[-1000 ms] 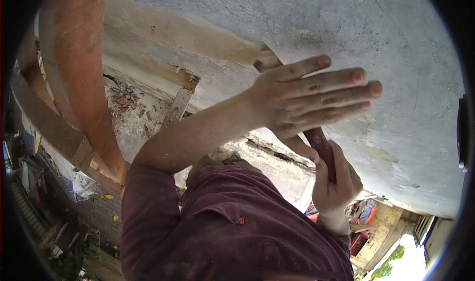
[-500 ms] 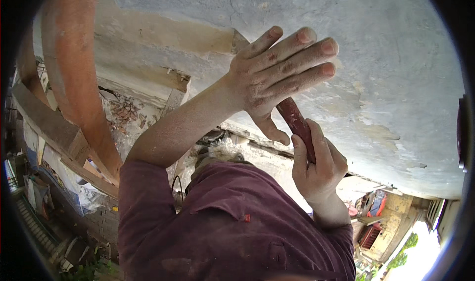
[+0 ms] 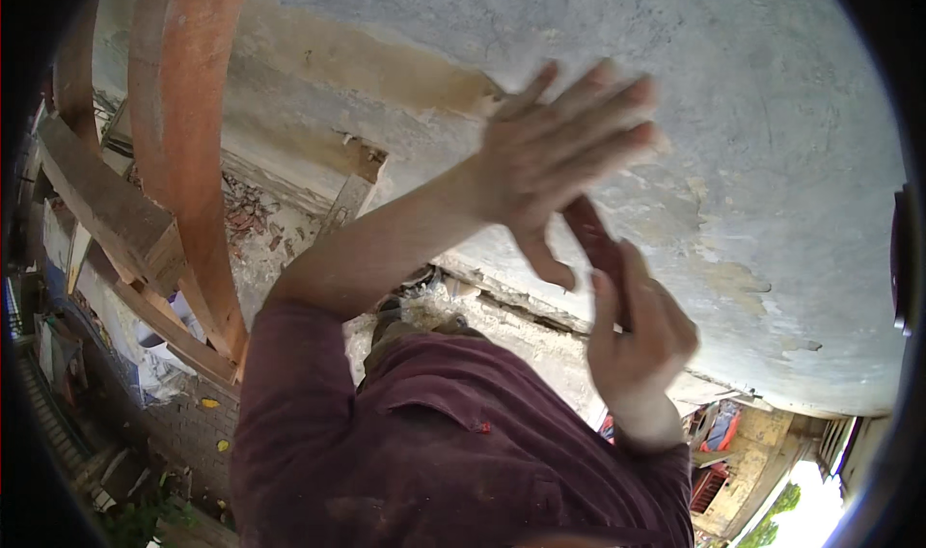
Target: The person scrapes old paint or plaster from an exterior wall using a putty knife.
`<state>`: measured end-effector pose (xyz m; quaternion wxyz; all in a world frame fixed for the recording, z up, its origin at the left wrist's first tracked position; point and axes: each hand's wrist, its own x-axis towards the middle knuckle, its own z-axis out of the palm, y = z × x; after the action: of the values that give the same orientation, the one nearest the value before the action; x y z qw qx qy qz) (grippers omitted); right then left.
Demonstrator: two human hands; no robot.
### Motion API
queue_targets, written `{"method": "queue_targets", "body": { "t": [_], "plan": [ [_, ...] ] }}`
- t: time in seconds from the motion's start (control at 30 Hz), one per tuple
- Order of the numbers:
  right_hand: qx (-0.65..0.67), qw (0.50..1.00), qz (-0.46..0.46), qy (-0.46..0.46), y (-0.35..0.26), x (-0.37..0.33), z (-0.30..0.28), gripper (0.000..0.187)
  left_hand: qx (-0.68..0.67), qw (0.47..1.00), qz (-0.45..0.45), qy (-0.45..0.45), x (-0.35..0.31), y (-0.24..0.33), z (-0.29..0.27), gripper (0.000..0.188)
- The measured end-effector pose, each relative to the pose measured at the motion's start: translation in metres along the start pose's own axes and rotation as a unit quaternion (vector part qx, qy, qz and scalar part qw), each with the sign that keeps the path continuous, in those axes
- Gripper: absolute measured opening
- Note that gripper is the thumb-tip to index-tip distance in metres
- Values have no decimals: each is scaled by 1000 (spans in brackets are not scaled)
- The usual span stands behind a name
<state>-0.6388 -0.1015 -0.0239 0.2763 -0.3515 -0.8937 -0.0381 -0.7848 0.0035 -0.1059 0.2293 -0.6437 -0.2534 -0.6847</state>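
Note:
My left hand (image 3: 569, 143) reaches across from the left in front of the wall (image 3: 772, 162), its back toward me. Motion blurs it, but the fingers are stretched out and the thumb hangs apart below. Lower and to the right, my right hand (image 3: 644, 341) is closed around a dark red handle (image 3: 595, 234), which looks worn and scuffed. The handle slants up to the left, and its upper end disappears behind my left palm. Whatever it may be fixed to is hidden there. I cannot tell whether the left palm touches it.
Reddish timber posts (image 3: 198, 133) and a thick wooden beam (image 3: 111, 191) stand at the left. Rubble (image 3: 251, 210) lies at the wall's foot beside an upright plank (image 3: 347, 201). Paint flakes off the wall in patches. A red crate (image 3: 709, 490) sits at the lower right.
Both hands and the handle have shifted slightly to the right and down in view. The timber at the left has also moved rightward in the picture. My grip on the handle looks the same.

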Motion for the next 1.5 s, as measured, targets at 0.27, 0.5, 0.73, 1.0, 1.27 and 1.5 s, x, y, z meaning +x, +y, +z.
{"method": "queue_targets", "body": {
  "t": [0.27,0.5,0.73,1.0,1.27,1.5],
  "plan": [
    [-30,999,36,-24,-16,-6,-13,35,-54,998,23,10,5,9,0,107],
    [59,994,72,53,5,-20,20,30,-16,994,74,-74,3,4,-21,105],
    [108,991,59,51,18,-13,40,22,81,995,12,-63,-23,0,-55,89],
    [182,973,125,62,17,-46,14,19,165,982,-67,-61,-50,73,-66,61],
    [186,968,156,56,3,-53,33,22,118,983,-132,-48,-58,50,-25,48],
    [142,983,118,2,1,-35,13,25,110,992,-63,-18,-53,21,-21,39]
  ]
}}
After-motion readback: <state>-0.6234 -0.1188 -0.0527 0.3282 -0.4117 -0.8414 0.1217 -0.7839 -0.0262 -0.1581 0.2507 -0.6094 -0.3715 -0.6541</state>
